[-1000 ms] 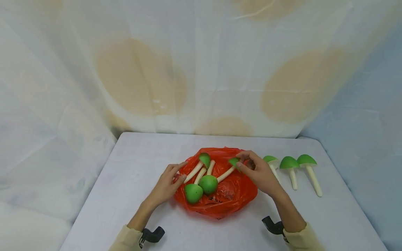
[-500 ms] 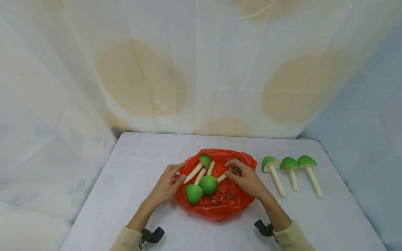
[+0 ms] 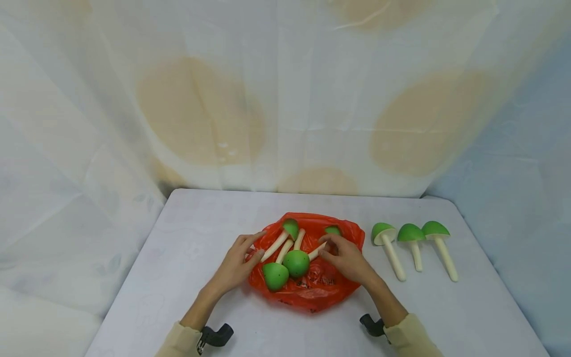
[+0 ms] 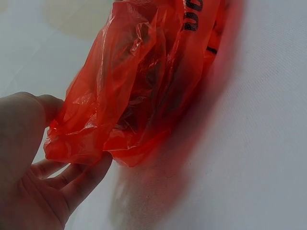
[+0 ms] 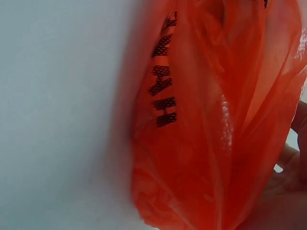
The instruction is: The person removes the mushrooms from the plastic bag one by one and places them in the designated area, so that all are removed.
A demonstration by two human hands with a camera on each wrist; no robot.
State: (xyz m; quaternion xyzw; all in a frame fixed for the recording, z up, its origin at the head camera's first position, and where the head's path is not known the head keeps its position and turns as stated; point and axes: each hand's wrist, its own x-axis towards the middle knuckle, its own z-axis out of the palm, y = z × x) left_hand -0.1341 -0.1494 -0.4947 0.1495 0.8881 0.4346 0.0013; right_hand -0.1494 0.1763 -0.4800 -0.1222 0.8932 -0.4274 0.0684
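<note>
Red bag (image 3: 312,296) | crumpled, glossy, black-lettered | mushrooms (image 3: 296,263) | green-capped, pale-stemmed

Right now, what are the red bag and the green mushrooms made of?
The red bag looks like thin, shiny plastic: it's crinkled, glinting and partly see-through. The green mushrooms might be painted foam or plastic: their caps look smooth with a soft sheen, their cream stems duller. Looking alone can't settle which.
</note>
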